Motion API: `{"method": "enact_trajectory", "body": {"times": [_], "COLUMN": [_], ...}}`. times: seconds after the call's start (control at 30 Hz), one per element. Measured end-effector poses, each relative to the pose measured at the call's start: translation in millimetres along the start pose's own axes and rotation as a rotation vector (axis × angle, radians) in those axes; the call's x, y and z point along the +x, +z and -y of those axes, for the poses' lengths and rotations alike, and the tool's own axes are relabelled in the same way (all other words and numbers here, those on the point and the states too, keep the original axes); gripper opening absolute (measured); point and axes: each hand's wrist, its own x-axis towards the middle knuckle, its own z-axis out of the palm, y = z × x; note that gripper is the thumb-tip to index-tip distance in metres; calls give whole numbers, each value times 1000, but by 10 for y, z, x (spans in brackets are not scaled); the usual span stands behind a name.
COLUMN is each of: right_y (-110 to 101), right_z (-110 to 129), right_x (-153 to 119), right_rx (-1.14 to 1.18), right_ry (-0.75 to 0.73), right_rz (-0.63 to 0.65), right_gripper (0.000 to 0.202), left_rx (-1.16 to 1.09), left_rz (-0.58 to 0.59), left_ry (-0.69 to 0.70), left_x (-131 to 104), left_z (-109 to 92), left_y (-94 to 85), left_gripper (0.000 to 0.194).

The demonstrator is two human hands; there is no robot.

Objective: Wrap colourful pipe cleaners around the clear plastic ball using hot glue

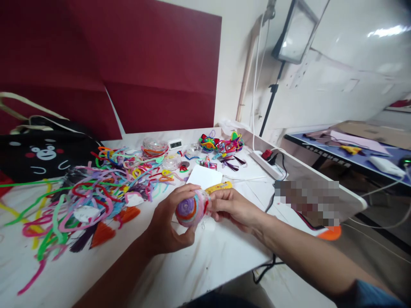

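A round ball wound with purple, orange, blue and pink fuzzy strands (192, 209) is held above the white table (221, 261). My left hand (168, 222) curves around its left side, thumb below and fingers above. At the ball's right side, my right hand (229, 207) pinches with its fingertips at a small red part. Just behind my right hand lies a yellow tool (221, 186), its near end hidden by the fingers. A white card (205, 176) lies beyond the ball.
Tangled colourful fuzzy strands (105, 192) cover the left. Clear bowls (154, 147), a small digital display (175, 144) and finished-looking colourful pieces (224, 143) stand at the back. A power strip (266, 164) lies right, near a low white edge panel (321, 179).
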Motion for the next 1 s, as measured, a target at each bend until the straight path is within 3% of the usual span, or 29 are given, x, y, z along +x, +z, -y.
{"method": "enact_trajectory", "body": {"times": [0.2, 0.4, 1.0], "right_y": [14, 24, 9], "right_z": [37, 1, 8], "right_x": [-65, -75, -18], "right_rx": [56, 67, 31], "right_ry": [-19, -38, 15], "right_rz": [53, 25, 30], "right_gripper": [55, 52, 39], "left_rx": [-39, -50, -22], "left_rz": [-53, -66, -9], "left_ry": [-66, -84, -1], "left_x": [-22, -25, 13], "left_z": [2, -16, -21], "left_y": [30, 44, 8], "left_gripper": [80, 80, 89]}}
